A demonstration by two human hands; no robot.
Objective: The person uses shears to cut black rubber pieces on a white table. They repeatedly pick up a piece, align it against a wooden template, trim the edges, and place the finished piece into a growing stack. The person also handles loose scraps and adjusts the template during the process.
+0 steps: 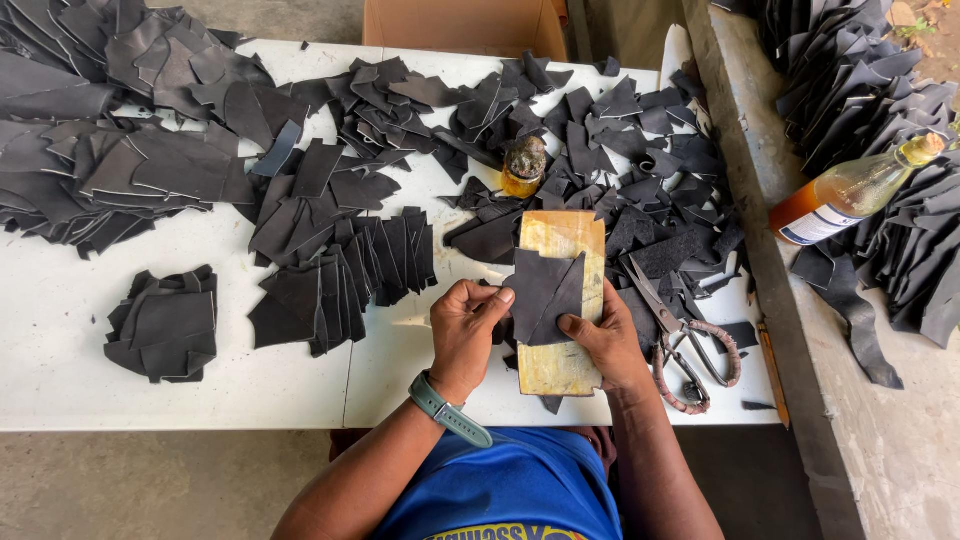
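Right now both hands pinch one dark leather piece point(541, 297) flat against a yellowish wooden board point(562, 300) that lies near the front edge of the white table point(60, 330). The left hand point(466, 330) is closed on the piece's left edge, thumb on top; the right hand point(607, 345) grips its lower right corner, fingers curled beneath. The piece looks folded or doubled, its pointed end toward the board's far end.

Just right of the board lie scissors point(680, 345) with cord-wrapped handles. Beyond the board's far end stands a small grimy glue jar point(523, 165). Fanned rows of cut leather pieces point(345, 275) sit to the left, with loose heaps toward the back edge and a small stack point(165, 322) near the left front.

To handle it well, I judge the piece should stay squarely on the board, edges aligned before pressing, thumbs smoothing outward so no crease sets crooked.
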